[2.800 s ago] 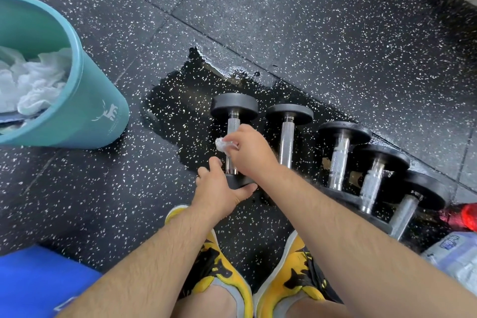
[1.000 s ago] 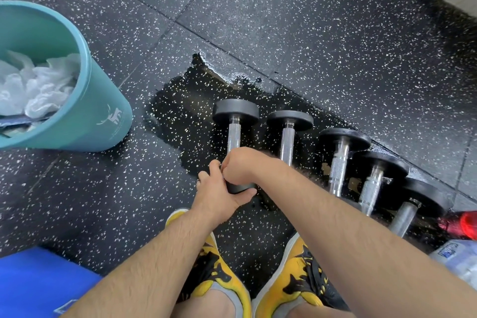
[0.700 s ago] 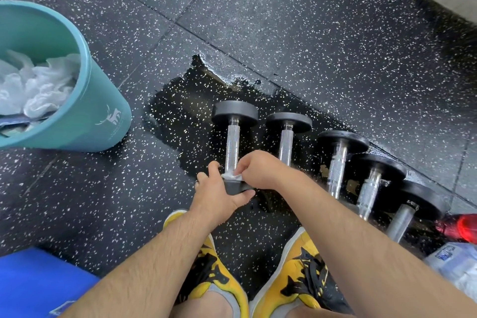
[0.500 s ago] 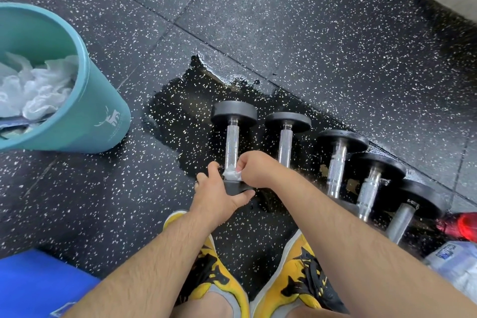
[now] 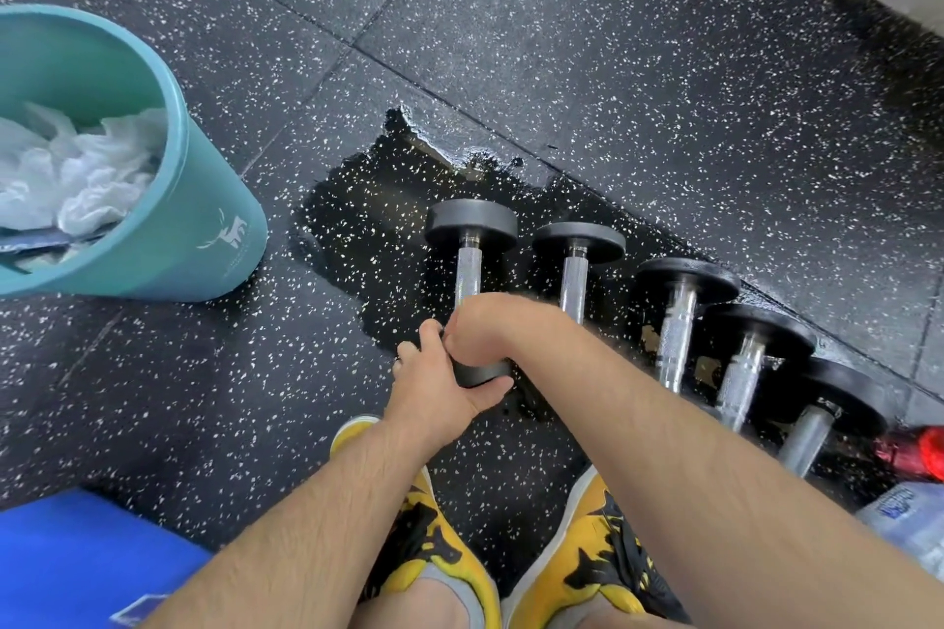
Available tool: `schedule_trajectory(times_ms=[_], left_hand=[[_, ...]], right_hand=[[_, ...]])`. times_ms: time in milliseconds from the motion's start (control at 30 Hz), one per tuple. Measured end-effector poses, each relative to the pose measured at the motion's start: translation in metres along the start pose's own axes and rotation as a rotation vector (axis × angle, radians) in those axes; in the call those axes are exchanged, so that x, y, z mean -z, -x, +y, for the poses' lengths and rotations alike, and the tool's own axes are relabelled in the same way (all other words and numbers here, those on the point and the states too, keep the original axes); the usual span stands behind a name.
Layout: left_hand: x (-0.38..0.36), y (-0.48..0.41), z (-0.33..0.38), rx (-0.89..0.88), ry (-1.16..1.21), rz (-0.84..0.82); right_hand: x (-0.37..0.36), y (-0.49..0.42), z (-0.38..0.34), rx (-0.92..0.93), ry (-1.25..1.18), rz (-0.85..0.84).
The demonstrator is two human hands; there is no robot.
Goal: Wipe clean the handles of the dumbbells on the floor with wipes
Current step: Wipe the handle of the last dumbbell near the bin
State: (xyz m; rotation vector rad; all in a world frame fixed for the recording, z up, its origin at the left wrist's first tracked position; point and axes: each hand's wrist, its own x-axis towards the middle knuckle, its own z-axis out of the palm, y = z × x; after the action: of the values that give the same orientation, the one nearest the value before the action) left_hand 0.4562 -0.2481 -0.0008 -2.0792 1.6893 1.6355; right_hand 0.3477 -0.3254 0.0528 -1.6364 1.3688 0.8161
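Dumbbells (image 5: pixel 679 317), five in all, are laid side by side on the speckled floor (image 5: pixel 613 66), in a row running from the centre of the view toward 4 o'clock. The leftmost dumbbell (image 5: pixel 470 222) is the one being worked on. Its near weight is gripped by the left hand (image 5: pixel 434 388), thumb curled under it, seemingly to stop it rolling. The near end of its handle (image 5: pixel 468 273) is enclosed by the right hand (image 5: pixel 493 327), fingers curled round the bar. No wipe can be seen, and it is judged to be hidden inside that fist.

The step in hand is taken to be the wiping of this handle; whether the other four have been wiped cannot be told. For the next move, the fist would need to be drawn toward 12 o'clock along the knurled bar and twisted round it, with the weight held firm. At 9 o'clock a teal bin (image 5: pixel 214 240) holds crumpled wipes (image 5: pixel 87 174).
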Motion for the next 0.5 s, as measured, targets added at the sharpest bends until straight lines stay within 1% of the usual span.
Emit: schedule_trajectory(times_ms=[100, 200, 267, 300, 400, 500], left_hand=[[0.001, 0.000, -0.001, 0.003, 0.013, 0.004], [0.002, 0.001, -0.001, 0.004, 0.017, -0.002], [0.002, 0.001, 0.001, 0.002, -0.014, 0.003], [0.001, 0.000, 0.002, 0.006, -0.036, 0.004], [0.000, -0.001, 0.003, 0.023, -0.062, 0.009], [0.000, 0.000, 0.003, 0.029, -0.072, 0.006]], right_hand=[[0.014, -0.002, -0.012, 0.003, 0.120, -0.046], [0.009, -0.002, -0.010, 0.004, 0.142, -0.028], [-0.002, -0.002, -0.002, -0.007, 0.097, 0.012], [-0.007, -0.002, 0.004, -0.011, 0.038, 0.053], [-0.016, 0.004, 0.024, -0.050, -0.253, 0.152], [-0.021, 0.013, 0.037, -0.044, -0.373, 0.170]])
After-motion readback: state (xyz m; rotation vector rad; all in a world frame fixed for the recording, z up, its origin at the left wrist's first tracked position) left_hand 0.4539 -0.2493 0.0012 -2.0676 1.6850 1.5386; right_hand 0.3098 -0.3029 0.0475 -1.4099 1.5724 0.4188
